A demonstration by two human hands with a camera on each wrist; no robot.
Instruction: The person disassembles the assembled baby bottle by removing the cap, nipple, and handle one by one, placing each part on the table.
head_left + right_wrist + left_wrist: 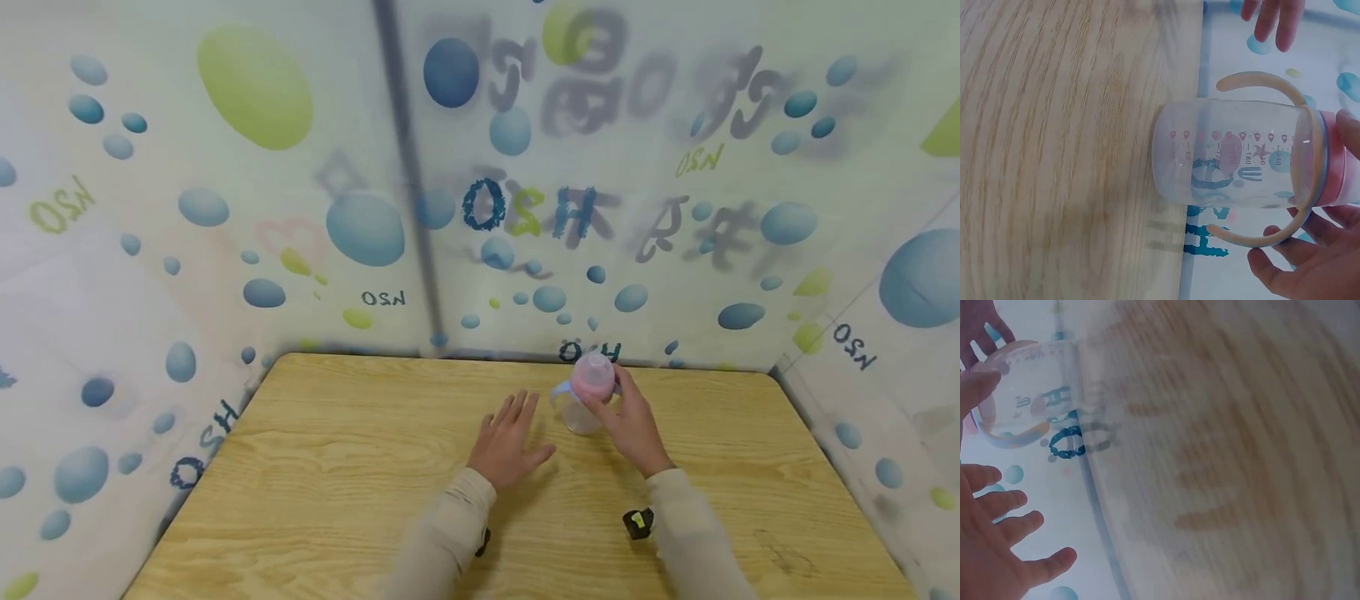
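Note:
A clear baby bottle (582,416) with a pink collar (1334,159), a clear cap (595,363) and two curved side handles (1260,80) is upright near the table's back edge. My right hand (636,425) grips it around the pink collar, thumb on the near side and fingers by one handle. Printed pink measuring marks show on its clear wall. Whether its base touches the wood is not clear. To the left of the bottle, my left hand (507,444) hovers with fingers spread, apart from the bottle, holding nothing; the left wrist view also shows this hand (997,544).
The wood-grain table (360,467) runs back to a pale wall covering (300,192) printed with blue and green drops and lettering. More of that covering stands at both sides. A small black device (638,524) is at the right wrist.

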